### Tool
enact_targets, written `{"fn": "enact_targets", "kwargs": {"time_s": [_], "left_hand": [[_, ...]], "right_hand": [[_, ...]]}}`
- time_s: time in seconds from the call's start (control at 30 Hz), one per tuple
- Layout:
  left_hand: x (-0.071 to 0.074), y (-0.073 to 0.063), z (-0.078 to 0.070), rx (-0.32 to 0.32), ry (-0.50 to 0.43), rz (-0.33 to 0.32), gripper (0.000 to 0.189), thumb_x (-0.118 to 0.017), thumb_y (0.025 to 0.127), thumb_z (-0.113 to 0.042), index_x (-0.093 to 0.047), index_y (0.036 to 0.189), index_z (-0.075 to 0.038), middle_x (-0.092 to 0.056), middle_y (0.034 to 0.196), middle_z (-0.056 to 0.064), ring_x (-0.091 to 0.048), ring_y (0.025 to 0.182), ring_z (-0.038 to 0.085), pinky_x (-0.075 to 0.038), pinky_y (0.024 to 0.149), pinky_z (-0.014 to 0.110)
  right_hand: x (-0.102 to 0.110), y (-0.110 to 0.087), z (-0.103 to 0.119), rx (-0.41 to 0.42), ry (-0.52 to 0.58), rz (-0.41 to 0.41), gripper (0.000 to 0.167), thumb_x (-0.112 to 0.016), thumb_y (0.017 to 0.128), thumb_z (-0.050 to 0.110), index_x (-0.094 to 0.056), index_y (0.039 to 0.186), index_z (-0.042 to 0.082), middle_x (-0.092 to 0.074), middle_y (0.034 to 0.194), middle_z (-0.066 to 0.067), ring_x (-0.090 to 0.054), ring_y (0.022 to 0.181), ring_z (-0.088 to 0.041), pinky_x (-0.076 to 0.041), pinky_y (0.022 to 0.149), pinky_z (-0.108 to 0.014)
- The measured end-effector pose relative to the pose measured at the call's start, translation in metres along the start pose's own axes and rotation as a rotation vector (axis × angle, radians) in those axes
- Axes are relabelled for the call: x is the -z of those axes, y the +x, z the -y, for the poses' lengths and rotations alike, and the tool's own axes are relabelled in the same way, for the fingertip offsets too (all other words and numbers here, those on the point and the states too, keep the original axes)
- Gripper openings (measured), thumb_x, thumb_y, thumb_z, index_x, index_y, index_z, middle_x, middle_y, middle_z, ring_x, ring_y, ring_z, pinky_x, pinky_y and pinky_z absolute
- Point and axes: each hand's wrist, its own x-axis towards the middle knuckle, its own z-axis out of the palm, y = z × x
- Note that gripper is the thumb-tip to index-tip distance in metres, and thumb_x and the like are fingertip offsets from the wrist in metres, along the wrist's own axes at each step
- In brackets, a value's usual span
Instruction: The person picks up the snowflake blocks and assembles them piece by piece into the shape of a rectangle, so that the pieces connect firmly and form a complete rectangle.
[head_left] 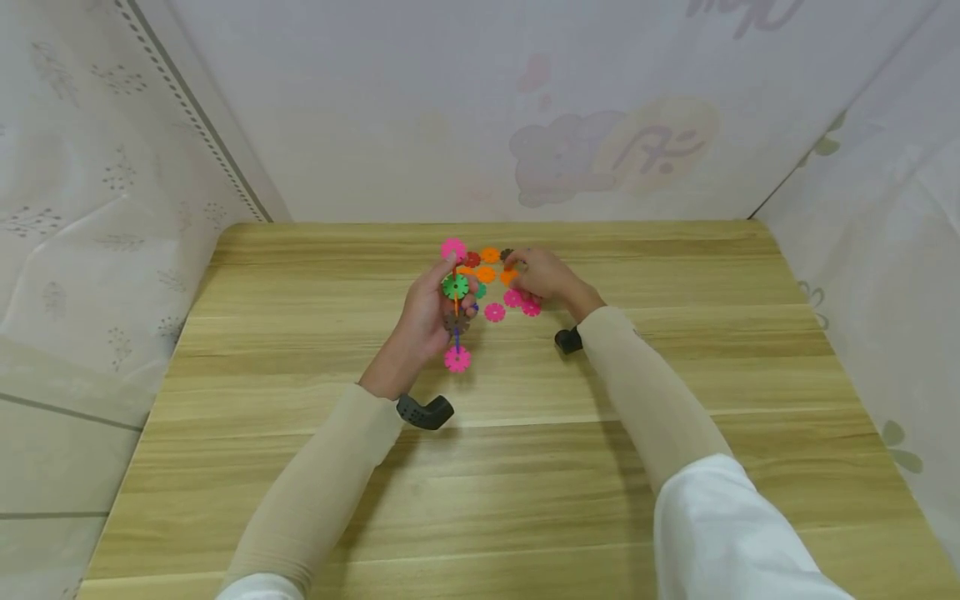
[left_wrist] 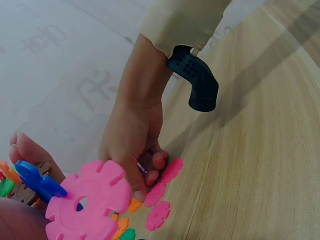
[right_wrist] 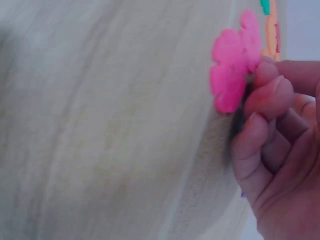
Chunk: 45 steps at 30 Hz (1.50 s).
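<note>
My left hand (head_left: 427, 312) grips a chain of slotted plastic flower discs. In the head view the chain runs from a pink disc (head_left: 453, 248) through a green disc (head_left: 455, 287) and a brown disc (head_left: 456, 323) to another pink disc (head_left: 457, 359). In the left wrist view a blue disc (left_wrist: 37, 182) is slotted into that near pink disc (left_wrist: 90, 205). My right hand (head_left: 547, 275) reaches down into the loose discs, its thumb and forefinger pinching an orange disc (head_left: 508, 277). A thin purplish edge (left_wrist: 142, 168) shows among its curled fingers.
Loose pink discs (head_left: 495, 312) lie below the right hand. Between the hands are more orange discs (head_left: 486, 274), a red disc (head_left: 472, 259) and a green disc (head_left: 481, 291). Dark curved camera mounts stick out from both wrists. The wooden table (head_left: 525, 483) meets a cloth-covered wall (head_left: 397, 150).
</note>
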Motion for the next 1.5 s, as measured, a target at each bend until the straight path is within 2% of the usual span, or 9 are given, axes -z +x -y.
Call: {"fn": "enact_targets", "kwargs": {"time_s": [0.2,0.3,0.43,0.6,0.87,1.0,1.13,1.2,1.5], "left_hand": [[-0.001,0.001,0.000,0.002,0.011,-0.009,0.026,-0.052,0.101,-0.038,-0.043,0.113,-0.017,-0.058,0.072,0.002,-0.047,0.051,0.013,-0.048,0.049,0.020],[-0.002,0.002,0.000,-0.005,0.008,-0.011,0.025,-0.052,0.101,-0.036,-0.044,0.116,-0.018,-0.058,0.072,0.003,-0.046,0.051,0.013,-0.048,0.049,0.020],[-0.003,0.002,0.000,-0.026,0.034,-0.013,0.026,-0.050,0.102,-0.033,-0.043,0.124,-0.022,-0.058,0.072,0.004,-0.046,0.050,0.013,-0.048,0.050,0.020],[-0.004,0.003,-0.001,-0.065,0.101,-0.020,0.033,-0.046,0.103,-0.030,-0.039,0.135,-0.030,-0.058,0.068,0.004,-0.048,0.047,0.013,-0.048,0.049,0.022],[-0.006,0.001,-0.001,-0.097,0.200,-0.026,0.036,-0.039,0.105,-0.029,-0.041,0.141,-0.036,-0.055,0.065,0.006,-0.046,0.045,0.014,-0.046,0.045,0.021],[-0.007,0.002,0.000,-0.092,0.211,-0.022,0.036,-0.041,0.105,-0.031,-0.042,0.140,-0.035,-0.054,0.063,0.006,-0.045,0.043,0.013,-0.045,0.043,0.021],[-0.007,0.001,0.003,-0.095,0.227,-0.016,0.034,-0.039,0.106,-0.035,-0.043,0.139,-0.033,-0.052,0.062,0.006,-0.043,0.042,0.013,-0.044,0.042,0.021],[-0.007,0.001,0.003,-0.102,0.232,-0.013,0.034,-0.037,0.106,-0.037,-0.044,0.139,-0.032,-0.052,0.063,0.006,-0.044,0.042,0.013,-0.045,0.042,0.021],[-0.008,0.000,0.004,-0.109,0.241,-0.031,0.035,-0.039,0.105,-0.038,-0.048,0.137,-0.030,-0.054,0.066,0.009,-0.043,0.043,0.014,-0.046,0.042,0.021]], "right_hand": [[0.004,0.000,0.000,-0.056,0.087,0.043,0.024,-0.064,0.092,0.012,-0.051,0.108,0.001,-0.053,0.061,-0.002,-0.044,0.048,-0.012,-0.045,0.061,-0.025],[0.006,-0.001,-0.004,-0.048,0.097,0.039,0.015,-0.062,0.091,0.010,-0.049,0.085,0.005,-0.048,0.056,0.000,-0.040,0.046,-0.010,-0.038,0.057,-0.022],[0.010,-0.005,-0.007,-0.022,0.106,0.040,0.030,-0.051,0.094,0.010,-0.048,0.064,0.007,-0.050,0.054,-0.002,-0.039,0.043,-0.013,-0.033,0.046,-0.024],[0.019,-0.016,-0.003,0.013,0.224,0.035,0.029,-0.040,0.104,0.017,-0.051,0.082,0.002,-0.059,0.062,-0.009,-0.047,0.049,-0.019,-0.042,0.050,-0.029],[0.029,-0.034,0.018,0.115,0.445,-0.052,0.017,-0.043,0.105,0.021,-0.052,0.109,0.006,-0.059,0.079,-0.029,-0.048,0.056,-0.025,-0.046,0.057,-0.044],[0.029,-0.040,0.027,0.164,0.504,-0.084,0.021,-0.046,0.104,0.025,-0.053,0.110,0.006,-0.058,0.084,-0.030,-0.050,0.060,-0.032,-0.048,0.056,-0.037],[0.027,-0.049,0.038,0.204,0.550,-0.092,0.024,-0.046,0.104,0.022,-0.055,0.111,0.001,-0.060,0.076,-0.018,-0.051,0.057,-0.028,-0.044,0.052,-0.029],[0.027,-0.052,0.043,0.223,0.569,-0.089,0.024,-0.045,0.104,0.020,-0.055,0.112,0.000,-0.059,0.073,-0.015,-0.049,0.054,-0.022,-0.043,0.051,-0.028],[0.020,-0.060,0.061,0.240,0.683,-0.023,0.020,-0.045,0.103,0.017,-0.051,0.108,-0.001,-0.057,0.068,-0.016,-0.046,0.052,-0.027,-0.042,0.048,-0.028]]}}
